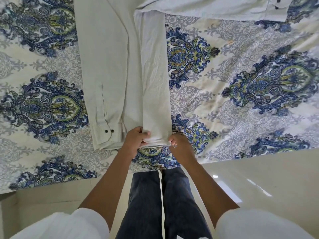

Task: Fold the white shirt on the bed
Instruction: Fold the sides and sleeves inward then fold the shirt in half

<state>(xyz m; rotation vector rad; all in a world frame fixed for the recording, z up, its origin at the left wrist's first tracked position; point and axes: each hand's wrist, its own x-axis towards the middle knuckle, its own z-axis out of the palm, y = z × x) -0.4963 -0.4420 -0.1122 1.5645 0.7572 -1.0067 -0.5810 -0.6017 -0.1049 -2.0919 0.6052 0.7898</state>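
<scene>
White shirt (pixel 120 66) lies long & creased; left hand (pixel 135 138) & right hand (pixel 177 141) pinch its hem.

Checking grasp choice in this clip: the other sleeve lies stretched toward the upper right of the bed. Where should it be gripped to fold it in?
Judging by its pose, grip the buttoned cuff, its free end, from the right side. The sleeve lies flat, attached at the shirt body.

White rolled-up sleeves (pixel 259 223), bare forearms, dark blue jeans (pixel 146 204)
</scene>
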